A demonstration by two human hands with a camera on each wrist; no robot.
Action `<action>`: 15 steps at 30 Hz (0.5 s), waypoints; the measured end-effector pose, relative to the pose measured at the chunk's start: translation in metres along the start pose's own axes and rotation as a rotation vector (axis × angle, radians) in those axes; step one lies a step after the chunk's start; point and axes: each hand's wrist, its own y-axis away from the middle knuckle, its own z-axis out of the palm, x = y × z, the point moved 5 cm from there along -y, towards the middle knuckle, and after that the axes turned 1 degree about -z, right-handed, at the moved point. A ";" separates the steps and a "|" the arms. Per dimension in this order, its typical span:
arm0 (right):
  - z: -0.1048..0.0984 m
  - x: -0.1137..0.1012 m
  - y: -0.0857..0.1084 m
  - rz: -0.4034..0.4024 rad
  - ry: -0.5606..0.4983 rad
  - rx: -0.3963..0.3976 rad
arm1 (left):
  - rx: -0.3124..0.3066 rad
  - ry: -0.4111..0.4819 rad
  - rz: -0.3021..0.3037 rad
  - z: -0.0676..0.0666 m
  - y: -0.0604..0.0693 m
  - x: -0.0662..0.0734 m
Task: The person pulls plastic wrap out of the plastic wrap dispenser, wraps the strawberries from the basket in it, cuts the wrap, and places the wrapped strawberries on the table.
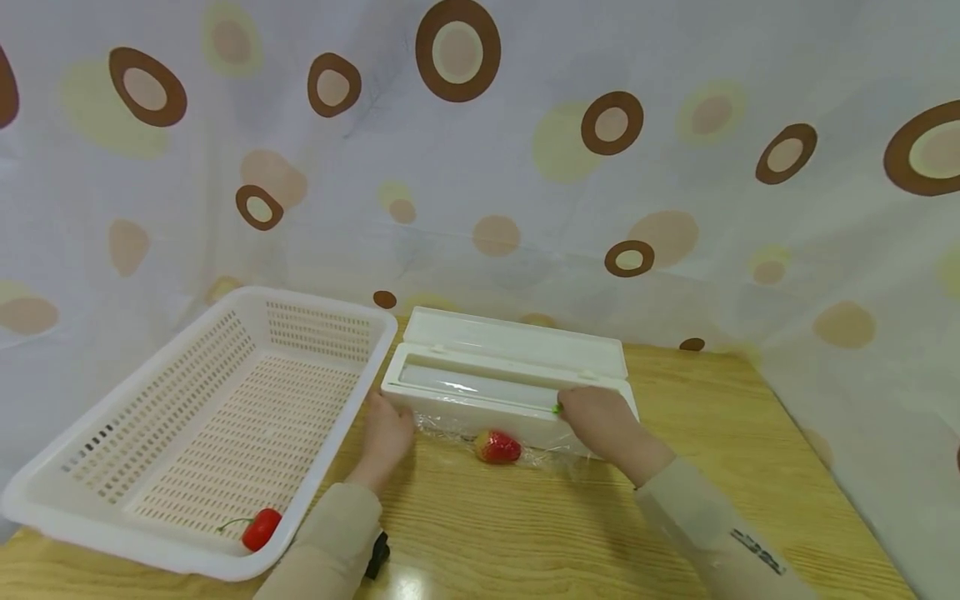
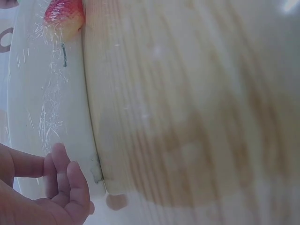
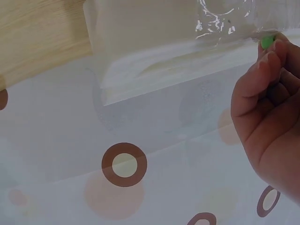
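Note:
A white cling film box [image 1: 480,417] stands on the table, its lid [image 1: 517,337] tipped back and a film roll [image 1: 480,387] inside. My right hand [image 1: 603,421] pinches a small green slider [image 3: 267,42] on the box's front top edge, right of the middle. At the box's left front corner, my left hand [image 1: 388,433] has thumb and fingertips together on the edge of the clear cling film [image 2: 50,115]. The film hangs down the box's front and covers a red-and-yellow fruit [image 1: 498,447] with a green stem [image 2: 64,55].
A white slotted basket [image 1: 247,400] stands to the left, close to my left arm. In its near corner lies a red fruit [image 1: 262,529] with a thin green stem. A patterned curtain [image 1: 480,167] hangs behind the wooden table [image 1: 480,533]. A black object [image 1: 378,554] shows by my left sleeve.

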 end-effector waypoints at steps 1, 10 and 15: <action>0.000 0.001 0.001 0.008 0.003 -0.004 | -0.005 0.006 -0.008 0.001 0.000 0.000; 0.000 0.009 0.011 0.043 0.016 -0.047 | -0.027 0.016 -0.009 -0.001 0.001 -0.001; 0.000 0.011 0.014 0.051 0.015 -0.037 | -0.022 0.023 0.010 0.000 0.001 0.000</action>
